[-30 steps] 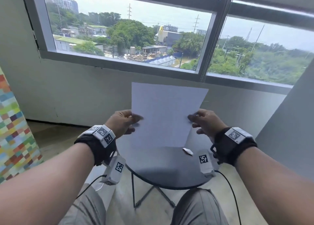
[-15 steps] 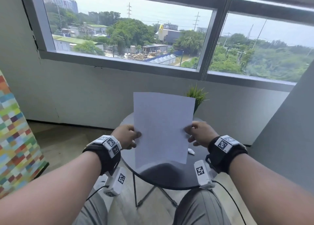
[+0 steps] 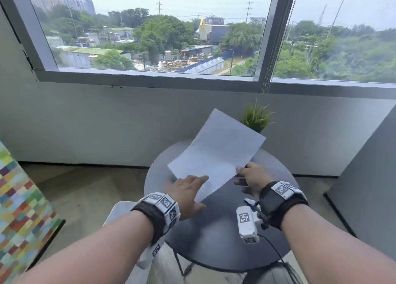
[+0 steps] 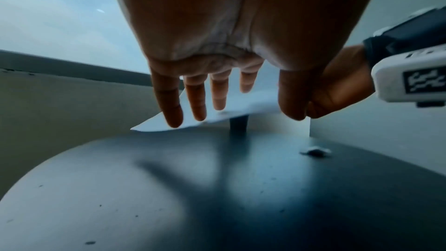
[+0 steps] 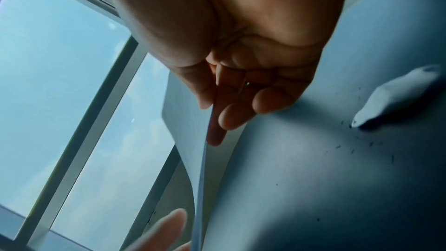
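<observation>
A blank white sheet of paper (image 3: 216,153) hangs slanted just above a round dark table (image 3: 154,176). My right hand (image 3: 243,173) pinches the sheet's near right edge between thumb and fingers, as the right wrist view shows with the paper (image 5: 183,121) bending below them. My left hand (image 3: 192,189) lies with straight fingers on the sheet's near left corner. In the left wrist view its fingertips (image 4: 173,119) reach the edge of the paper (image 4: 241,106) over the table (image 4: 217,188).
A small potted grass plant (image 3: 256,116) stands at the table's far side, behind the sheet. A small white object (image 4: 315,151) lies on the tabletop near my right hand. A colourful panel (image 3: 17,208) stands left, a grey partition (image 3: 364,176) right, a window wall ahead.
Both hands held the sheet upright before. It has come down and turned slantwise over the table. My left hand has let go and straightened its fingers onto the near corner.
</observation>
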{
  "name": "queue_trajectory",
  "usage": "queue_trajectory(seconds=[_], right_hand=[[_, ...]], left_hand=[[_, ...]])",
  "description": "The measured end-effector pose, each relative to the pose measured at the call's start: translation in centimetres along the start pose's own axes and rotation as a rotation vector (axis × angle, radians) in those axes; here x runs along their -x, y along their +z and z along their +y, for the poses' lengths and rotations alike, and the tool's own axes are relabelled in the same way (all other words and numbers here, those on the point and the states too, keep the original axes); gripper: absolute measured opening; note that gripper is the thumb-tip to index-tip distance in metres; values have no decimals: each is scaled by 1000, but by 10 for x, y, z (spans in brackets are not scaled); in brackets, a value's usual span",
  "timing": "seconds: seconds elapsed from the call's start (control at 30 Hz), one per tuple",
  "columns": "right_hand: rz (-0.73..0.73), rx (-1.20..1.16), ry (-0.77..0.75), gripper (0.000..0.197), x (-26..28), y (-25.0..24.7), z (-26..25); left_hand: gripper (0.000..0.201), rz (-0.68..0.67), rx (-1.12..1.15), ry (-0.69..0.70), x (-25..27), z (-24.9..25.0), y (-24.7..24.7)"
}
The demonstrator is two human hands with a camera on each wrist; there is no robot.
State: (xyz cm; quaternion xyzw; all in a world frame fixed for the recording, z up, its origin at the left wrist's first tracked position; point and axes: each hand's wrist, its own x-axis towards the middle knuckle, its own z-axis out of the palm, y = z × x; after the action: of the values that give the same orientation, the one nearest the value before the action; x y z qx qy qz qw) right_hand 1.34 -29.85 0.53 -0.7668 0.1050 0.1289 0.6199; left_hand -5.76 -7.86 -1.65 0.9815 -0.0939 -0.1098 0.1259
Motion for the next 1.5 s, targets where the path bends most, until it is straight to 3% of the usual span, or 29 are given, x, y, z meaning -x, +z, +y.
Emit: queue_trajectory(seconds=[0.1, 0.23, 0.3, 0.37, 0.43, 0.53, 0.7, 0.83, 0.93, 1.03, 1.13, 1.2, 1.27, 1.37, 1.43, 1.5], right_hand=[[-108, 155, 19, 12, -17, -5, 10], [-240, 1149, -163, 32, -30, -33, 31], [-328, 1321, -202, 27, -29, -40, 40], [-401, 1322, -240, 16, -34, -41, 46], [-410, 1296, -283, 17, -41, -43, 41], [-304, 1219, -328, 18, -70, -43, 29], [-204, 1158, -478, 12, -114, -20, 21], [-144, 1258, -461, 9, -136, 2, 23], [-106, 1280, -493, 10, -136, 8, 22], [-212, 1236, -584, 27, -108, 13, 18], [-480, 1388, -649, 61, -61, 23, 31], [-585, 1545, -582, 87, -29, 30, 45], [-705, 1589, -607, 96, 1, 33, 50], [-942, 1385, -724, 69, 28, 37, 31], [-791, 1202, -692, 56, 16, 37, 20], [-537, 1237, -599, 55, -7, 42, 20]], left_hand=[[82, -136, -75, -43, -32, -9, 4], [73, -213, -152, -79, -71, -18, -1], [71, -200, -164, -81, -87, -23, -6], [65, -199, -156, -99, -102, -30, -8], [53, -178, -172, -95, -109, -35, -12], [43, -146, -178, -77, -121, -44, -13], [42, -127, -203, -50, -137, -54, -15], [43, -139, -164, -56, -140, -63, -15], [61, -147, -65, -103, -131, -75, -19], [71, -97, -15, -234, -100, -97, -23], [94, -151, -128, -275, -51, -112, -11], [120, -213, -205, -192, -18, -107, 5], [129, -270, -247, -24, 13, -87, 21], [113, -326, -158, 286, 44, -58, 33], [109, -255, -16, 357, 46, -52, 31], [118, -126, 29, 230, 34, -55, 30]])
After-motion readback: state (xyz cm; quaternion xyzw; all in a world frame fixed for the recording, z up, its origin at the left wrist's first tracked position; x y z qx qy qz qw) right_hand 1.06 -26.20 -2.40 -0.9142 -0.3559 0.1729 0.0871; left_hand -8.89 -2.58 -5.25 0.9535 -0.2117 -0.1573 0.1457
